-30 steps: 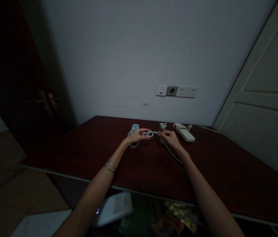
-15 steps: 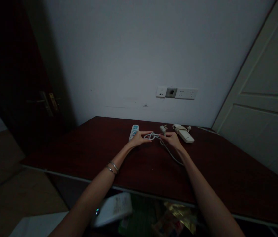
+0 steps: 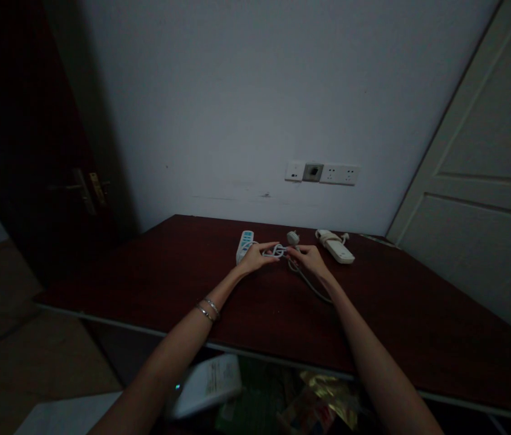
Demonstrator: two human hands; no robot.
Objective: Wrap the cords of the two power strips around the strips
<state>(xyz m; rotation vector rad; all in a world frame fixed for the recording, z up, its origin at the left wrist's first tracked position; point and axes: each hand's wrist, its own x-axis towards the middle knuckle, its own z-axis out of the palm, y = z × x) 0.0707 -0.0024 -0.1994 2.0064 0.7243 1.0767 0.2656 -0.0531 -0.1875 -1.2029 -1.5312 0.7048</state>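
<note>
Head view, arms outstretched, left hand half-curled holding looped white cord, right hand pinching it.

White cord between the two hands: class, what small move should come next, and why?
Perhaps the right hand should gently ease one loop looser, since the white cord crosses itself in bunched loops between it and the left hand.

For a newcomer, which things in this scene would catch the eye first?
Probably the left hand and right hand, holding a looped pale cable between them over the red table. Behind the left hand lies a blue-marked power strip; right of the hands, a cord-wrapped strip.
</note>
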